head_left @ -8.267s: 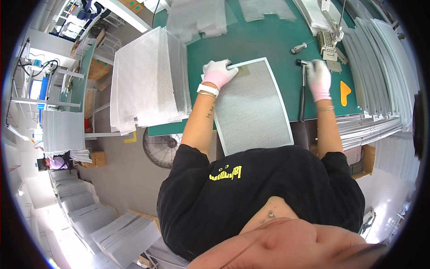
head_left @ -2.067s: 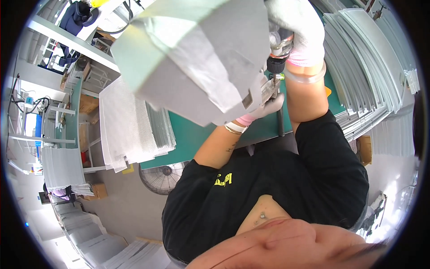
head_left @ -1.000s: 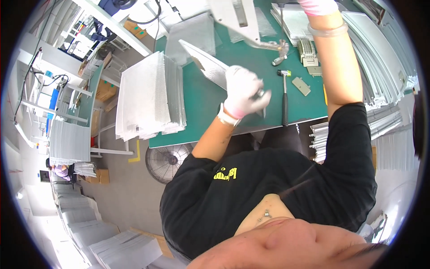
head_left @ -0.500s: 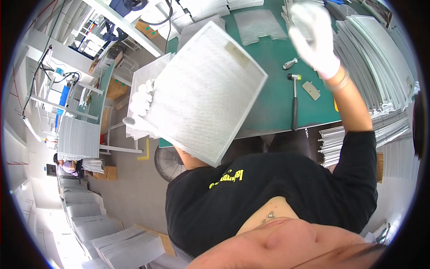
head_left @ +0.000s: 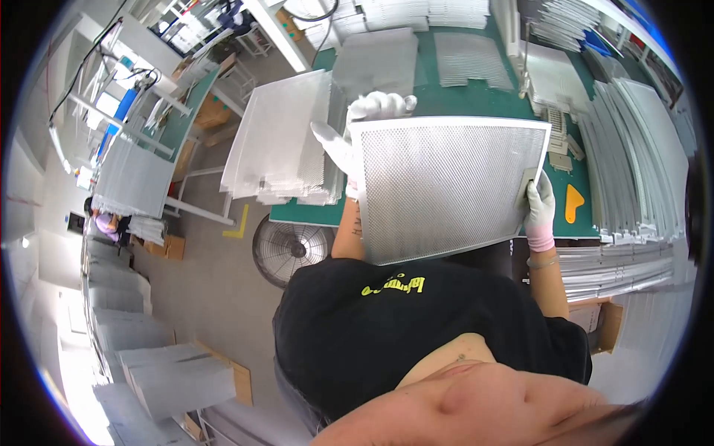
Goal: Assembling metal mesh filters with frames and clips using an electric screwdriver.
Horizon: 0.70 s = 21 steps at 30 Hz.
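Observation:
A rectangular silver mesh filter panel (head_left: pixel 446 189) with a thin metal frame is held up in front of my chest, above the near edge of the green table. My right hand (head_left: pixel 541 212), in a white glove, is closed on the panel's right edge, its thumb over a small grey-beige patch (head_left: pixel 525 187) there. At the upper left corner, my white-gloved left hand (head_left: pixel 348 145) has its thumb stretched away and its fingers showing above the top edge. It touches the panel's side without pinching it. The panel hides part of the left palm.
A stack of mesh sheets (head_left: pixel 279 134) stands left on the green table (head_left: pixel 309 214). More sheets (head_left: pixel 375 63) lie behind. Upright framed panels (head_left: pixel 632 156) line the right side, near a yellow flat piece (head_left: pixel 573 204) and small beige plates (head_left: pixel 559 161). A floor fan (head_left: pixel 296 249) stands below left.
The panel has turned upright and moved right. My right hand has come down from the table's far right onto its edge. My left thumb has swung away; the panel now covers the hammer and screwdriver.

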Tool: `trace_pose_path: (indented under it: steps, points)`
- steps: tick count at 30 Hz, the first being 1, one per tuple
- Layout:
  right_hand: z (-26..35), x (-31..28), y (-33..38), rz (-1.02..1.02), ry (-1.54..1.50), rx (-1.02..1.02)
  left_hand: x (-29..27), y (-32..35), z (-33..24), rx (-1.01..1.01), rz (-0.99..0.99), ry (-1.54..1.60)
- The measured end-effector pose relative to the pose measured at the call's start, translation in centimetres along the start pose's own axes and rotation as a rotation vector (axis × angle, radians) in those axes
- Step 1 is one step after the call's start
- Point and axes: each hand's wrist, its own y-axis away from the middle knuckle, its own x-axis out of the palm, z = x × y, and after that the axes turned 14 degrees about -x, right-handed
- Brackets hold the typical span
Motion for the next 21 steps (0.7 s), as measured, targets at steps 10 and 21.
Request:
trace_pose_path:
  steps: [10,21]
  points:
    - [22.8,-9.8,3.2,-0.753,0.673,-0.508,1.9,6.4,-9.3,-0.104,-0.616,-2.162]
    - [32.0,-44.9,-13.7,-0.193,1.527,-0.448,-0.2,8.4,-13.7,-0.957,-0.438,-2.597]
